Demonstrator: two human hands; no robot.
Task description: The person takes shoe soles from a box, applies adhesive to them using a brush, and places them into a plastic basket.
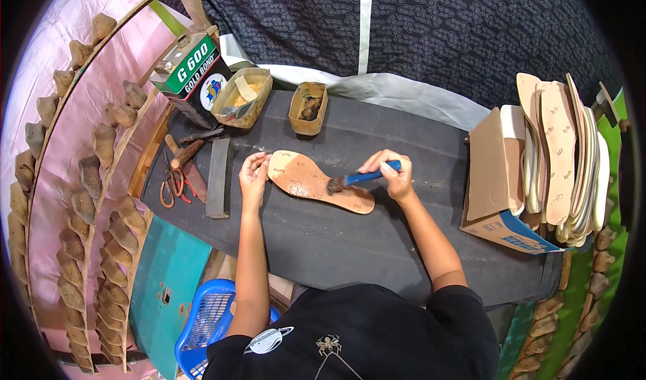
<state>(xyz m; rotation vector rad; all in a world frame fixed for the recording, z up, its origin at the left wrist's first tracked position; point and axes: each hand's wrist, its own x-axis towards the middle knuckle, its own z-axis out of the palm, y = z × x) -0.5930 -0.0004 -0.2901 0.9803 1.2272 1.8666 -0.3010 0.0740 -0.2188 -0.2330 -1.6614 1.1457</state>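
Observation:
A tan shoe insole point(303, 175) lies flat on the dark table, its wide end to the left and its narrower end to the right. Wet, shiny brown patches cover part of its surface. My left hand point(254, 173) pinches the insole's wide end at its left edge. In my right hand point(398, 175) is a blue-handled brush point(367, 176), held by the handle. The brush's dark bristles touch the middle of the insole. Beyond the insole stands a small tan tub point(309, 109) with dark residue inside.
At the right, a cardboard box point(494, 171) holds several upright insoles point(558, 158). Back left are a green-and-black can point(192, 77) and a tub of yellowish paste point(243, 97). A grey block point(219, 178), a hammer point(185, 154) and scissors point(173, 180) lie left. Wooden shoe lasts point(91, 171) line racks.

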